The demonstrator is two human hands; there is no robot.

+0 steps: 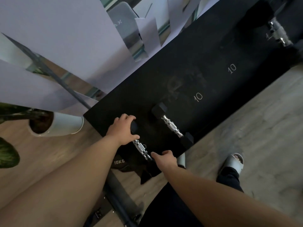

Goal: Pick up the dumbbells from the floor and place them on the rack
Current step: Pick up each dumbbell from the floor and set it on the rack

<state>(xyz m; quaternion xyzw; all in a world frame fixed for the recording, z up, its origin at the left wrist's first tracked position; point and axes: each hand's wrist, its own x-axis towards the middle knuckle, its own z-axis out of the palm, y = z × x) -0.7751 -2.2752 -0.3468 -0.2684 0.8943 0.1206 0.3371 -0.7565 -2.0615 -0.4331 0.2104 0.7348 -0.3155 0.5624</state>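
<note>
A black rack shelf [205,59] runs diagonally across the view, marked "10" in white at two spots. At its near left end lies a black hex dumbbell [141,149] with a chrome knurled handle. My left hand [122,130] grips its far head, and my right hand [165,158] holds its near head at the shelf's front edge. Just to the right a second small dumbbell [172,126] rests on the shelf, untouched. A third dumbbell [278,32] lies at the shelf's far right end. Below the shelf a black weight [120,162] marked "10KG" shows.
A white pot with a green plant [55,123] stands on the wood floor left of the rack. Mirror panels and a pale wall rise behind the rack. My sandalled foot [233,162] is on the grey floor at right. Dark rack tubing [118,187] runs below.
</note>
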